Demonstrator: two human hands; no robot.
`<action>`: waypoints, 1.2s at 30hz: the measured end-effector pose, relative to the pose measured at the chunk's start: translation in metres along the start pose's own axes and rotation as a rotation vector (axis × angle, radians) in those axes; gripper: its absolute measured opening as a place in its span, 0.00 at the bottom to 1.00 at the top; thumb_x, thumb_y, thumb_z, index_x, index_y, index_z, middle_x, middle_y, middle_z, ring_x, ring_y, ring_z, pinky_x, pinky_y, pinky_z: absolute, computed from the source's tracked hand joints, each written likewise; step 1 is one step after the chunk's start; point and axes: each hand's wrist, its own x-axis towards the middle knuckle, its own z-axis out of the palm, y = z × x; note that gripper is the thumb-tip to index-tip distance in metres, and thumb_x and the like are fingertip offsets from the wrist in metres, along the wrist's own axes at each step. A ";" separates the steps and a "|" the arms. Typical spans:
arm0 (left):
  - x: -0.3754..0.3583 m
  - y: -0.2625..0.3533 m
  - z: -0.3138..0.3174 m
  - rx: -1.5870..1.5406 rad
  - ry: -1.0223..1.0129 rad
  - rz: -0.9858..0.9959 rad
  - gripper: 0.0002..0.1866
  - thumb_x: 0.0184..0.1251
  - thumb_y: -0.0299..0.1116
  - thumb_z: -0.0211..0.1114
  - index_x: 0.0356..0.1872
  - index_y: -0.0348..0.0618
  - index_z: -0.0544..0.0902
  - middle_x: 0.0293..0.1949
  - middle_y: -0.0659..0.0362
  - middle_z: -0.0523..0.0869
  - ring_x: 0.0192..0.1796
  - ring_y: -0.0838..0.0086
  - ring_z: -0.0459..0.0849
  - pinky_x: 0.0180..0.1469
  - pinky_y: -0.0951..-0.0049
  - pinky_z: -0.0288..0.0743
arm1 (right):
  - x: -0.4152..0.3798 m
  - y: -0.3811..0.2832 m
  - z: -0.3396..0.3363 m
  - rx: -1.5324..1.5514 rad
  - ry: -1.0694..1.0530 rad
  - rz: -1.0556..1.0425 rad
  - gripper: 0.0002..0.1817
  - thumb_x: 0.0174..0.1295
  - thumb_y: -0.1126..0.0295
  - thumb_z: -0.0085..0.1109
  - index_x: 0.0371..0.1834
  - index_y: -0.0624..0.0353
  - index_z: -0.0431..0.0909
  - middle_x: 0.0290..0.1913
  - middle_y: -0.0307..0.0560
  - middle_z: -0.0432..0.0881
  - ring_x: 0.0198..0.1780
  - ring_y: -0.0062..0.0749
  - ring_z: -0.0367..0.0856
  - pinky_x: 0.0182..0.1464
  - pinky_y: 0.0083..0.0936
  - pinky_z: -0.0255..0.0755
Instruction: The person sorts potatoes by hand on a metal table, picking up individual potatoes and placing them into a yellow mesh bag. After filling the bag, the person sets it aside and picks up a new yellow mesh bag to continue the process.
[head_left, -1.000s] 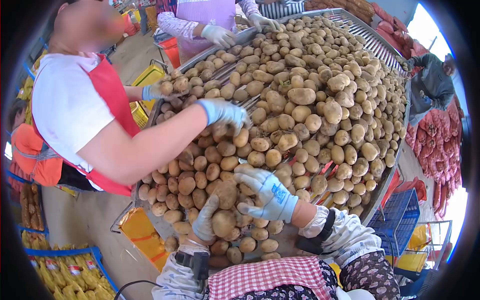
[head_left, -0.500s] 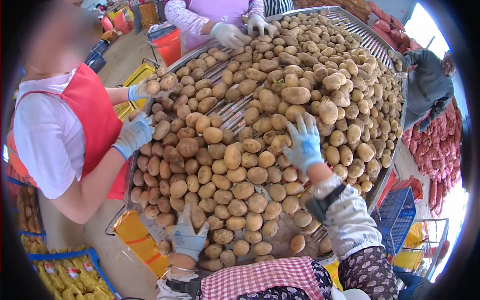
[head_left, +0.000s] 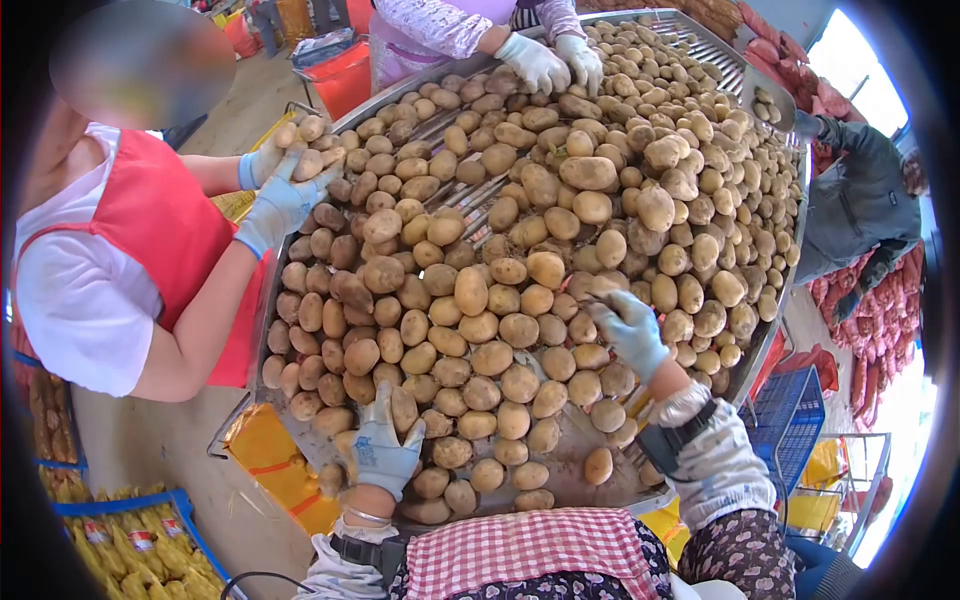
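My left hand (head_left: 385, 447), in a pale blue-and-white glove, rests at the near edge of the potato heap. A potato (head_left: 403, 409) sits between its thumb and fingers. My right hand (head_left: 632, 335), gloved the same way, lies over the middle-right of the heap with its fingers bent together. Its fingertips meet a brownish potato (head_left: 592, 286); what they pinch, if anything, is hidden. Many loose potatoes (head_left: 490, 357), some with soil on them, spread across the metal sorting table (head_left: 570, 455).
A co-worker in a red apron (head_left: 165, 215) gathers potatoes at the left. Another person's gloved hands (head_left: 560, 65) work at the far side. At right, a person in dark clothes (head_left: 868, 200) holds a scoop (head_left: 768, 100). A blue crate (head_left: 785, 415) stands right of the table.
My right hand's fingers have gone from spread to bent together. My left hand stays with the potato. The left co-worker's hands came together, and the far person's hands shifted right. The view tilted slightly.
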 end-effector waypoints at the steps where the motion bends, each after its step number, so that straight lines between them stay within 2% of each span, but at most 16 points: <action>1: 0.001 0.000 -0.001 0.000 -0.018 0.004 0.42 0.55 0.38 0.69 0.71 0.41 0.59 0.57 0.39 0.75 0.56 0.45 0.77 0.59 0.56 0.73 | -0.020 -0.010 -0.008 0.429 -0.035 0.353 0.13 0.58 0.64 0.58 0.40 0.61 0.82 0.45 0.45 0.83 0.54 0.40 0.77 0.63 0.41 0.65; 5: 0.022 0.027 -0.026 0.199 -0.317 -0.133 0.41 0.58 0.43 0.67 0.72 0.49 0.58 0.55 0.41 0.76 0.54 0.46 0.79 0.56 0.55 0.74 | -0.124 0.025 -0.056 -0.140 -0.020 -0.207 0.14 0.67 0.64 0.47 0.42 0.62 0.79 0.47 0.50 0.81 0.51 0.35 0.79 0.55 0.36 0.73; 7: 0.031 0.022 -0.027 0.242 -0.342 -0.119 0.42 0.59 0.48 0.65 0.73 0.55 0.55 0.55 0.42 0.76 0.53 0.47 0.80 0.55 0.53 0.74 | -0.194 0.029 -0.069 1.214 0.127 0.564 0.11 0.60 0.80 0.56 0.46 0.59 0.76 0.41 0.45 0.81 0.39 0.35 0.81 0.45 0.29 0.77; 8: 0.036 0.024 -0.029 0.292 -0.399 -0.086 0.42 0.61 0.50 0.63 0.73 0.54 0.54 0.55 0.42 0.76 0.53 0.48 0.81 0.55 0.51 0.73 | -0.220 0.016 -0.072 1.369 0.310 0.744 0.04 0.62 0.76 0.55 0.38 0.58 0.77 0.32 0.41 0.77 0.33 0.31 0.78 0.42 0.32 0.75; 9: 0.036 0.024 -0.032 0.346 -0.454 -0.062 0.42 0.62 0.51 0.61 0.74 0.54 0.53 0.54 0.42 0.76 0.53 0.50 0.81 0.55 0.49 0.73 | -0.260 0.027 -0.066 0.934 0.242 0.750 0.08 0.65 0.66 0.53 0.33 0.58 0.76 0.24 0.38 0.71 0.28 0.27 0.72 0.39 0.34 0.72; 11: 0.036 0.019 -0.033 0.294 -0.465 -0.050 0.43 0.61 0.52 0.62 0.74 0.57 0.52 0.57 0.41 0.75 0.54 0.47 0.80 0.57 0.46 0.71 | -0.337 0.051 -0.071 1.135 -0.057 1.040 0.16 0.64 0.58 0.51 0.29 0.60 0.79 0.30 0.51 0.82 0.42 0.45 0.83 0.48 0.41 0.75; 13: 0.038 0.019 -0.033 0.320 -0.489 -0.031 0.42 0.62 0.51 0.62 0.74 0.56 0.52 0.57 0.42 0.75 0.54 0.46 0.80 0.57 0.45 0.70 | -0.359 0.024 -0.056 -0.136 -0.934 0.979 0.19 0.65 0.57 0.51 0.28 0.62 0.82 0.38 0.58 0.85 0.46 0.53 0.84 0.51 0.44 0.75; 16: 0.040 0.010 -0.034 0.256 -0.469 0.024 0.42 0.61 0.51 0.63 0.74 0.55 0.53 0.57 0.42 0.76 0.54 0.45 0.79 0.58 0.48 0.71 | -0.383 0.031 -0.058 -0.805 -0.817 1.042 0.22 0.64 0.52 0.53 0.36 0.62 0.84 0.30 0.50 0.84 0.35 0.36 0.83 0.43 0.35 0.76; 18: 0.039 0.003 -0.036 0.131 -0.456 0.084 0.42 0.60 0.50 0.65 0.73 0.53 0.57 0.57 0.42 0.77 0.56 0.47 0.79 0.59 0.54 0.72 | -0.346 0.017 -0.050 -0.063 -0.290 1.090 0.23 0.65 0.52 0.53 0.41 0.64 0.83 0.27 0.49 0.83 0.34 0.31 0.81 0.43 0.29 0.75; 20: 0.043 0.008 -0.034 -0.057 -0.413 0.175 0.41 0.60 0.49 0.66 0.72 0.52 0.59 0.58 0.42 0.76 0.56 0.48 0.79 0.59 0.56 0.72 | -0.263 -0.042 -0.033 0.285 -0.150 0.774 0.22 0.66 0.55 0.51 0.46 0.65 0.81 0.32 0.50 0.83 0.41 0.30 0.81 0.47 0.26 0.73; 22: 0.042 0.029 -0.032 -0.250 -0.366 0.262 0.40 0.59 0.48 0.66 0.71 0.51 0.61 0.58 0.43 0.76 0.57 0.49 0.79 0.60 0.58 0.72 | -0.207 -0.063 0.010 0.505 -0.111 0.272 0.35 0.68 0.46 0.46 0.68 0.63 0.62 0.55 0.52 0.79 0.53 0.42 0.80 0.57 0.34 0.72; 24: 0.045 0.063 -0.038 -0.455 -0.580 0.537 0.38 0.59 0.46 0.67 0.70 0.49 0.64 0.59 0.43 0.76 0.58 0.51 0.78 0.61 0.62 0.71 | -0.151 -0.085 0.043 0.385 -0.326 -0.042 0.37 0.67 0.47 0.48 0.71 0.61 0.55 0.54 0.52 0.78 0.51 0.44 0.81 0.54 0.38 0.75; 25: 0.054 0.067 -0.040 -0.449 -0.568 0.540 0.38 0.59 0.46 0.67 0.70 0.49 0.64 0.59 0.43 0.76 0.58 0.51 0.78 0.61 0.62 0.71 | -0.130 -0.097 0.051 0.386 -0.325 -0.055 0.37 0.67 0.47 0.48 0.71 0.61 0.55 0.54 0.52 0.78 0.51 0.44 0.81 0.54 0.38 0.75; 27: 0.080 0.070 -0.041 -0.350 -0.426 0.562 0.37 0.60 0.46 0.66 0.70 0.49 0.63 0.60 0.44 0.76 0.59 0.51 0.77 0.62 0.62 0.70 | -0.105 -0.111 0.064 1.323 -0.312 0.569 0.34 0.65 0.50 0.51 0.67 0.61 0.61 0.52 0.54 0.79 0.49 0.43 0.81 0.49 0.41 0.78; 31: 0.169 0.052 -0.065 0.340 -0.152 0.197 0.38 0.61 0.51 0.64 0.72 0.55 0.61 0.64 0.48 0.70 0.60 0.56 0.78 0.58 0.58 0.73 | -0.090 -0.081 0.082 1.515 -0.281 0.581 0.28 0.63 0.57 0.52 0.62 0.63 0.67 0.48 0.54 0.79 0.46 0.43 0.82 0.45 0.44 0.81; 36: 0.228 0.043 -0.052 0.575 -0.485 -0.004 0.45 0.56 0.49 0.69 0.74 0.56 0.56 0.73 0.49 0.60 0.69 0.57 0.70 0.66 0.53 0.66 | -0.091 -0.058 0.098 1.354 -0.316 0.571 0.26 0.58 0.62 0.56 0.56 0.67 0.71 0.52 0.60 0.79 0.50 0.52 0.81 0.51 0.49 0.79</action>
